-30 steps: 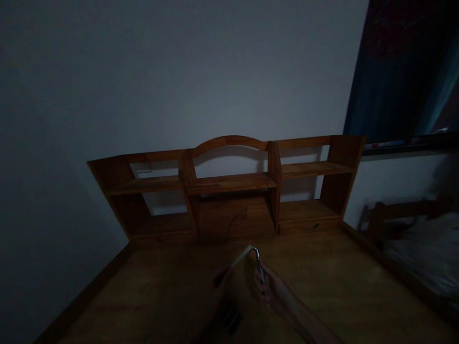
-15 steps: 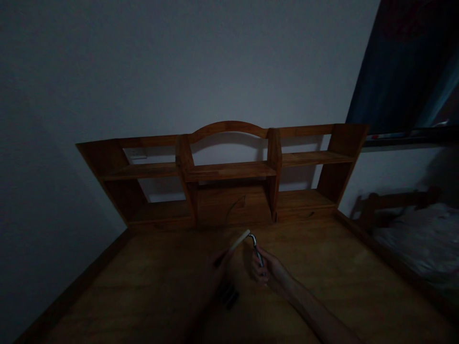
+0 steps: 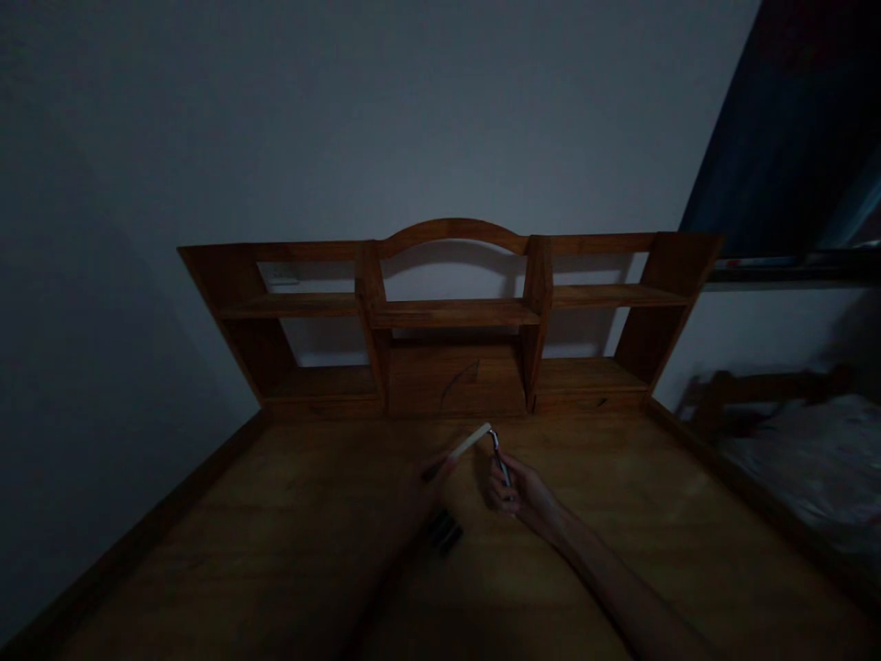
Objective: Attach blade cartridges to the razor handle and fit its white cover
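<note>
View shifted slightly; left hand [image 3: 428, 479], shadowed, grips stick [image 3: 471, 441]; right hand [image 3: 515, 488] grips tool [image 3: 496, 443], partly hidden; dark pieces [image 3: 444, 532] on table [image 3: 653, 500] indistinct.

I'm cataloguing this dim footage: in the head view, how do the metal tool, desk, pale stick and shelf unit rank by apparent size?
1. Desk, running out of frame
2. Shelf unit
3. Pale stick in the left hand and metal tool in the right hand: too alike to rank

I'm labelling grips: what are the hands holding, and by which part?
The left hand holds a pale stick by its near end; the right hand grips a bent metal tool by its straight part.
</note>
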The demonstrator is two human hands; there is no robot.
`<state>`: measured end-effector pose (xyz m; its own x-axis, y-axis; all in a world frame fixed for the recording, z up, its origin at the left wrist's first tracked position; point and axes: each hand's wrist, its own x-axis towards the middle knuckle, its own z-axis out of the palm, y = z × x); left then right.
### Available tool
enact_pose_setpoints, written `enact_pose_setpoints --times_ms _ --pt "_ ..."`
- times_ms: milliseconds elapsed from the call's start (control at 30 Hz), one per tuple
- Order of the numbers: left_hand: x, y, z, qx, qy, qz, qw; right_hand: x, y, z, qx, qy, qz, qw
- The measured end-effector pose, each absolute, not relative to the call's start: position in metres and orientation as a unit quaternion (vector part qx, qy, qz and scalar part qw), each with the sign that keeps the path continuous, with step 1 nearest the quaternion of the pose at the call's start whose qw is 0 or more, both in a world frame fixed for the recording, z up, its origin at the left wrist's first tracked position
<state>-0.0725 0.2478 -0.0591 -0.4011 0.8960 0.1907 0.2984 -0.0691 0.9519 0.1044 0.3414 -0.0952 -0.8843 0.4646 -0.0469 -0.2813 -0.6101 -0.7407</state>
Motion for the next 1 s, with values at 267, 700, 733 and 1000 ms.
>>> enact_pose_setpoints --times_ms 267,700,733,1000 --pt "-0.079 0.249 -0.063 0.554 0.608 0.520 0.233 0.106 0.338 -0.094 -0.160 -0.402 0.877 0.211" --pt "-0.092 0.257 -0.082 0.517 0.624 0.547 0.210 0.108 0.342 -0.092 -0.097 -0.364 0.901 0.215" --pt "-0.091 0.257 -0.083 0.522 0.622 0.544 0.208 0.109 0.342 -0.092 -0.096 -0.366 0.902 0.209" --pt "-0.096 0.258 -0.079 0.492 0.647 0.546 0.203 0.108 0.338 -0.083 -0.098 -0.390 0.889 0.220"
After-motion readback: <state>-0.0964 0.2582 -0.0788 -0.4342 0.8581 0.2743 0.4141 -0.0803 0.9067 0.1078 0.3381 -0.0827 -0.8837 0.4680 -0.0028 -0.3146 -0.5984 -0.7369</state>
